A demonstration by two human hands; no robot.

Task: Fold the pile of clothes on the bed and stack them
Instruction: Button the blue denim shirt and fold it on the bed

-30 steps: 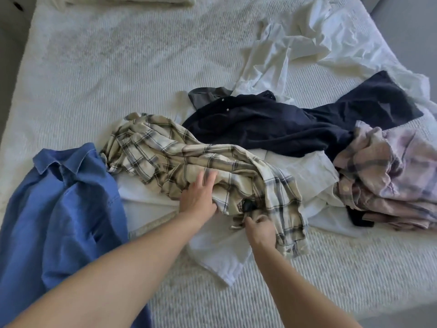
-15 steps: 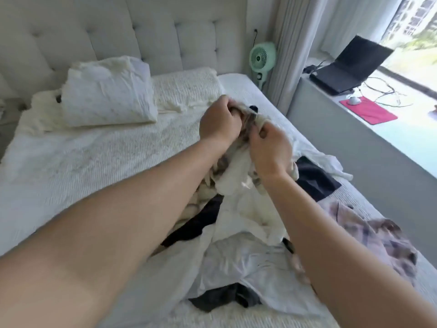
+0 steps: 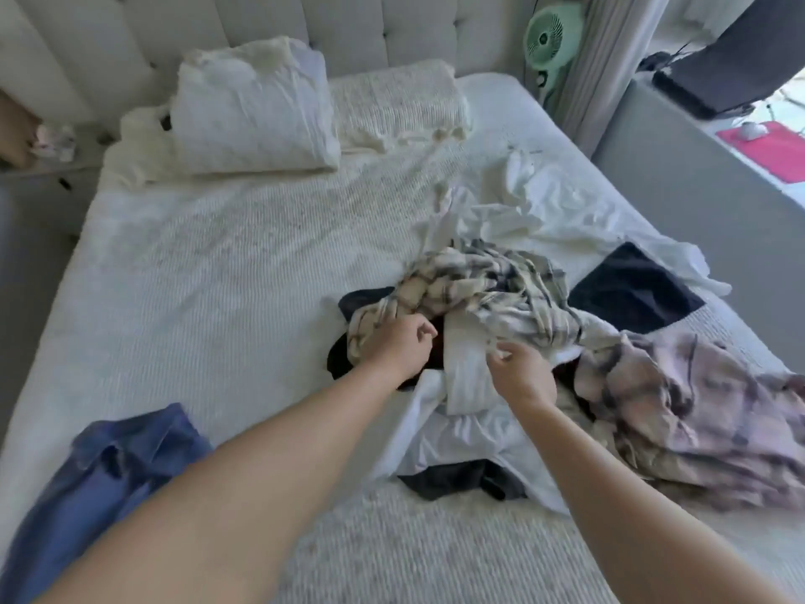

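Note:
A loose pile of clothes lies on the right half of the white bed (image 3: 218,276). On top of the pile is a crumpled cream plaid shirt (image 3: 492,289). A white garment (image 3: 464,368) lies in front of it, over a dark grey one (image 3: 457,479). A navy garment (image 3: 631,294) and a pink plaid shirt (image 3: 679,398) lie to the right. My left hand (image 3: 398,346) hovers at the plaid shirt's near edge, fingers loosely curled and holding nothing. My right hand (image 3: 520,368) has its curled fingertips at the white garment; blur hides whether it grips.
A blue shirt (image 3: 117,464) lies apart at the bed's near left. A pillow (image 3: 252,106) leans at the headboard. More white cloth (image 3: 544,202) trails behind the pile. Right of the bed, a grey ledge carries a laptop (image 3: 732,71) and a red mouse pad (image 3: 771,154); a green fan (image 3: 551,37) stands behind it.
Half a second ago both hands held the cream plaid shirt up in the air. Now it lies crumpled on the pile and both hands have dropped low over the clothes.

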